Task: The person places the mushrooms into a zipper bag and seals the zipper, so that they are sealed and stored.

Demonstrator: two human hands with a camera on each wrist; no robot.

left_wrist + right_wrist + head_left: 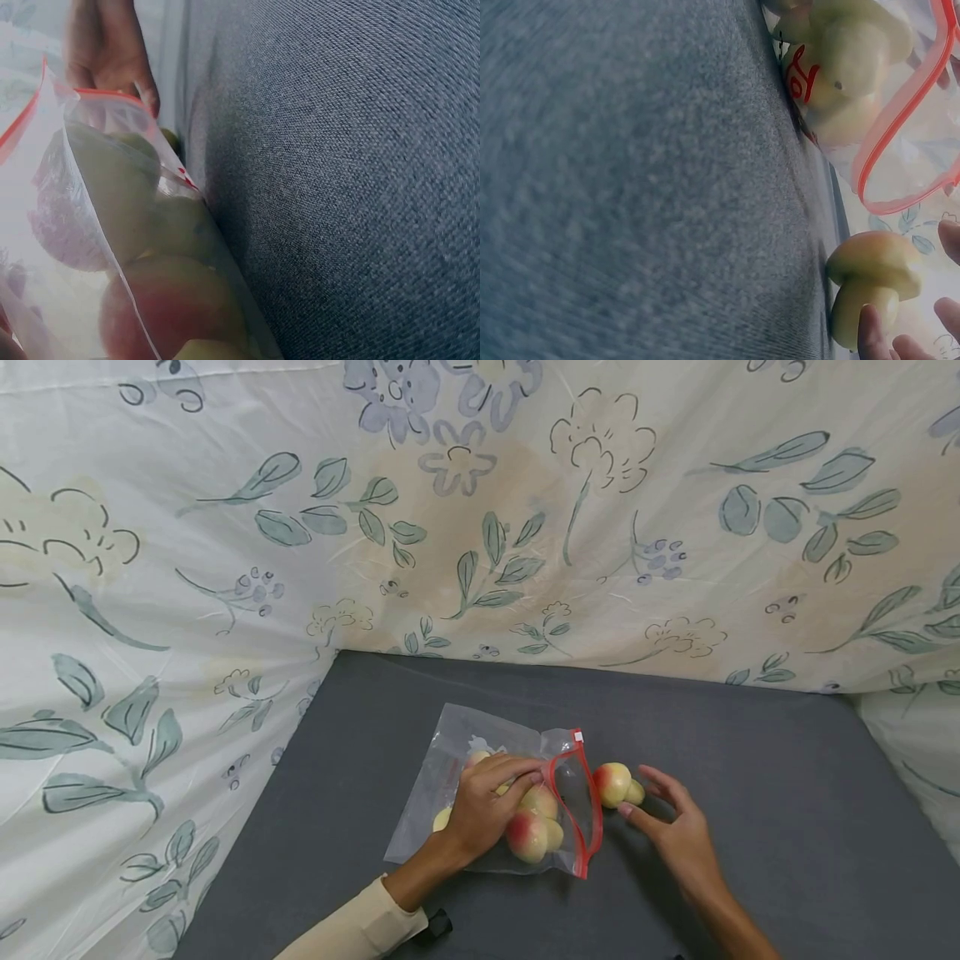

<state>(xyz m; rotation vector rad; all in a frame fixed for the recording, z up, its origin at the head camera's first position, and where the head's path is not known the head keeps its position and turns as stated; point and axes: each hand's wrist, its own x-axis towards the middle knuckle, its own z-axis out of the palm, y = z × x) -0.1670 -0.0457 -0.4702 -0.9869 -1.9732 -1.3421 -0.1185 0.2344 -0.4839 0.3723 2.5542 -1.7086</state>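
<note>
A clear plastic zip bag (420, 785) with a red-edged mouth lies with its opening to the right. Inside it are several mushroom-shaped pieces (527, 837) with red-and-yellow caps and pale stems. My left hand (480, 806) is over the bag and pinches its upper film near the mouth, holding the opening apart. Just outside the mouth, another mushroom-shaped piece (613, 784) rests on its side on the grey surface. My right hand (678, 827) is beside it, thumb and fingers spread around its stem end. In the right wrist view a fingertip (870, 334) overlaps the stem.
The grey cloth-covered table (750, 760) extends around the bag. A floral curtain (495, 527) hangs at the back and along the sides. A small white slider (578, 737) is at the far end of the red zip. A black object (437, 927) shows beside the left sleeve.
</note>
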